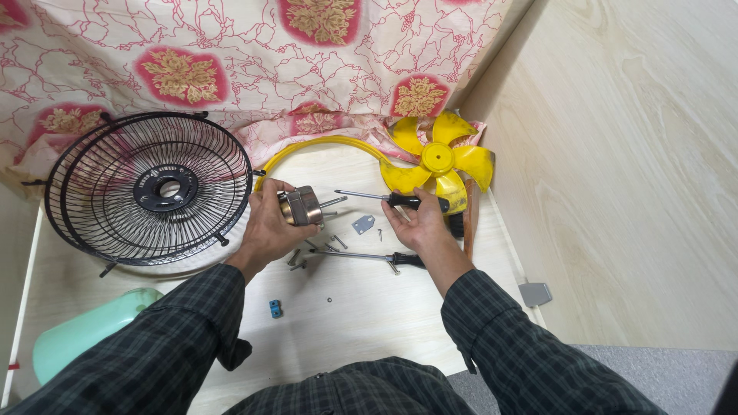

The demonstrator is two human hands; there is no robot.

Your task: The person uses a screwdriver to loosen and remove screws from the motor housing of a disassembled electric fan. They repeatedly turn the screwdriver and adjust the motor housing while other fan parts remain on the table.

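Pale wooden tabletop (361,315) carries loose screws (307,257) and a second screwdriver (369,256) nearest. Left hand (269,227) grips the motor (301,206); right hand (419,223) clasps a screwdriver (388,198), tip toward the motor. Beyond lie black grilles (146,184) and yellow blades (440,160).

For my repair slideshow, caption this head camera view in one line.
Left hand holds a fan motor, right hand a screwdriver, beside black grilles and yellow blade.
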